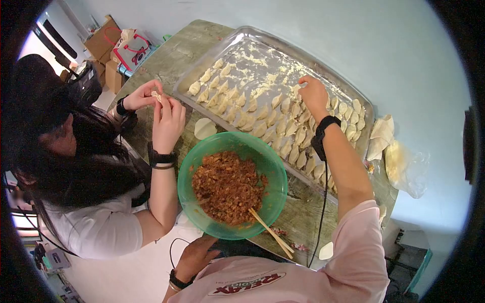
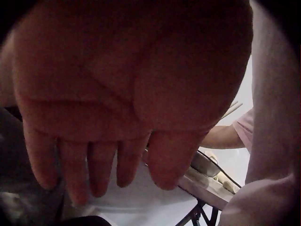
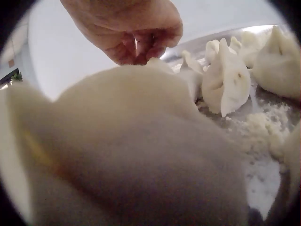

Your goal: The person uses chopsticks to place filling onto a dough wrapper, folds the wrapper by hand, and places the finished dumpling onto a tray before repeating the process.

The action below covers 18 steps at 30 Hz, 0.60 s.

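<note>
My right hand [image 1: 314, 98] reaches over a large metal tray [image 1: 353, 83] and pinches a dumpling [image 1: 296, 91] above the floured metal. In the right wrist view the curled fingers [image 3: 141, 47] meet at that dumpling's top, most of it hidden behind a nearer dumpling [image 3: 127, 141] that fills the foreground. Rows of pleated dumplings [image 1: 260, 129] cover the tray's near side. Low by my body, beside the green bowl [image 1: 275, 177], my left hand [image 1: 197, 256] hangs with nothing in it. The left wrist view shows its palm [image 2: 117, 94], fingers loosely extended.
Brown filling [image 1: 227, 187] and chopsticks [image 1: 270, 232] are in the bowl. At left, another person's hands [image 1: 164, 113] pinch a small piece of dough. A round wrapper [image 1: 205, 129] lies between bowl and tray. A plastic bag [image 1: 409, 169] sits at the table's right end.
</note>
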Motion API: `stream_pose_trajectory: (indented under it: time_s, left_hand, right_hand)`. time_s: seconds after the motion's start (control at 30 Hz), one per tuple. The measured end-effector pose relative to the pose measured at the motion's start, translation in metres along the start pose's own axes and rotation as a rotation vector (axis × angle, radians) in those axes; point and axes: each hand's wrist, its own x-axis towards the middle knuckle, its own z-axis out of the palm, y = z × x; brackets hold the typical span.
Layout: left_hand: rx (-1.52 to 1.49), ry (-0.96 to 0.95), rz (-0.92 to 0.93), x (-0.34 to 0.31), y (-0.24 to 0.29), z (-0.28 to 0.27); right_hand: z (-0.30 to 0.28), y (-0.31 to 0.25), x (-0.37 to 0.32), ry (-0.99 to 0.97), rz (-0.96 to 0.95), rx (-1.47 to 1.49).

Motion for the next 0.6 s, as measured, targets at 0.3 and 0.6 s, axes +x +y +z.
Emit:
stream_pose_trajectory:
  time_s: [0.3, 0.6]
  left_hand:
    - [0.000, -0.028, -0.010, 0.001, -0.004, 0.000]
    - [0.021, 0.005, 0.035, -0.001, -0.005, 0.003]
  right_hand:
    - [0.010, 0.009, 0.004, 0.080, 0.025, -0.039]
    - [0.000, 0.008, 0.001, 0.034, -0.007, -0.043]
